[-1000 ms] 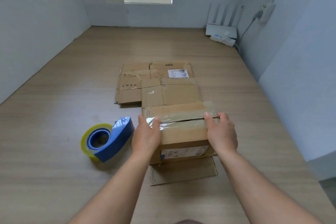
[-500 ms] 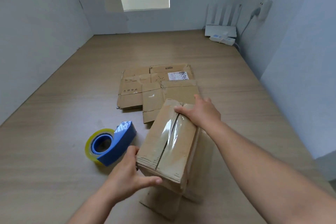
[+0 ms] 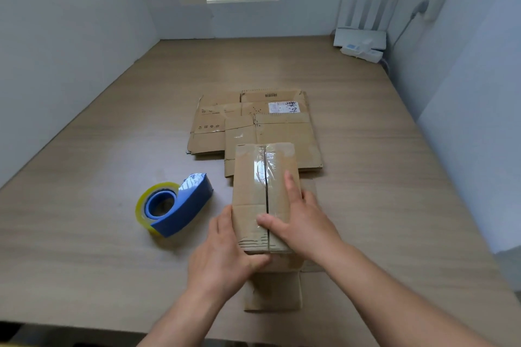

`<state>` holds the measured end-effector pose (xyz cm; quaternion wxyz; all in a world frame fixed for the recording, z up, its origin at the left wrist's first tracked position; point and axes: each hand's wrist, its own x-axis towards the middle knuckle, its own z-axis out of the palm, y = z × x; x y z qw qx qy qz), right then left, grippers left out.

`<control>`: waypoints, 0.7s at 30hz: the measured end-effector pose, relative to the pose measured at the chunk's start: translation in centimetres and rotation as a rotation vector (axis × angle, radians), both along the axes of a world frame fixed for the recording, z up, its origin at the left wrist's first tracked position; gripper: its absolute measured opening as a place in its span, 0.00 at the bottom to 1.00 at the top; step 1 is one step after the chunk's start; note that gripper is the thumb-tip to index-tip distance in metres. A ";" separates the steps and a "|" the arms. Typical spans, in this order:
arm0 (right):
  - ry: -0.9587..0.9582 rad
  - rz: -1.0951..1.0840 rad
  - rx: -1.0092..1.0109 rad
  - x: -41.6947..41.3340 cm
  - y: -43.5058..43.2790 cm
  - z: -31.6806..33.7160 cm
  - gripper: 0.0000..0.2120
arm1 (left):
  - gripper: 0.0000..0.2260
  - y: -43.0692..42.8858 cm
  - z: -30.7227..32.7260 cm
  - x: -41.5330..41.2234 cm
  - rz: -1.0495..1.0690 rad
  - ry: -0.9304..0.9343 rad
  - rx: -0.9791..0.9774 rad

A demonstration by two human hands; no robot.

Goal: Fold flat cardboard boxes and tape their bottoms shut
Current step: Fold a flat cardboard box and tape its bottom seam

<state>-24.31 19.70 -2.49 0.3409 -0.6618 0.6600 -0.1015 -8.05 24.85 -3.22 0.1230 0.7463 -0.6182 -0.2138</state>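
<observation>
A small folded cardboard box [image 3: 253, 186] stands on the wooden table with its taped bottom facing up; clear tape runs along the middle seam. My left hand [image 3: 225, 256] grips its near left corner, thumb against the left side. My right hand [image 3: 301, 222] lies flat on top at the near right, thumb across the seam and fingers stretched along the right flap. A loose flap [image 3: 273, 293] sticks out under the box toward me. A blue tape dispenser [image 3: 174, 203] with a clear roll lies to the left of the box.
A pile of flat cardboard boxes [image 3: 253, 124] lies just behind the folded box. A white router [image 3: 361, 39] and a power strip sit at the far right corner. Grey walls enclose the table [image 3: 84, 205] on three sides.
The box was lifted and turned a quarter turn, so the taped seam now runs away from me. Both hands shifted to its near end, and it rests on the table again.
</observation>
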 end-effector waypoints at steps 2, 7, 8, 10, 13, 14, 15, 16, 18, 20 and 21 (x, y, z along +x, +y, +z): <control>-0.068 0.051 0.019 -0.9 1.4 -0.2 0.48 | 0.48 0.2 0.0 -0.1 0.021 0.018 -0.002; -0.147 0.115 0.022 -1.8 2.3 -0.3 0.47 | 0.56 1.0 0.0 -0.1 -0.141 0.026 -0.100; -0.146 0.129 0.021 -1.8 2.1 -0.3 0.47 | 0.55 1.0 0.0 -0.1 -0.203 0.011 -0.104; -0.148 0.148 0.013 -1.8 1.8 -0.4 0.47 | 0.49 0.8 0.3 -0.1 -0.254 -0.032 -0.068; -0.169 0.203 0.010 -2.2 1.3 -0.5 0.46 | 0.42 0.4 0.6 -0.2 -0.221 -0.064 -0.040; -0.167 0.241 0.010 -2.4 1.2 -0.6 0.46 | 0.40 0.2 0.6 -0.2 -0.211 -0.061 -0.045; -0.158 0.281 0.005 -2.6 1.2 -0.6 0.46 | 0.39 0.1 0.6 -0.1 -0.199 -0.053 -0.055; -0.142 0.309 -0.004 -2.7 1.1 -0.6 0.46 | 0.40 -0.1 0.5 0.0 -0.184 -0.036 -0.068; -0.096 0.323 -0.047 -2.5 1.1 -0.6 0.44 | 0.39 -0.2 0.4 0.2 -0.145 0.000 -0.098; -0.032 0.322 -0.129 -2.1 1.3 -0.6 0.40 | 0.38 -0.2 0.2 0.5 -0.130 0.007 -0.138; -0.001 0.321 -0.176 -2.0 1.6 -0.8 0.39 | 0.39 -0.1 0.1 0.9 -0.147 0.013 -0.147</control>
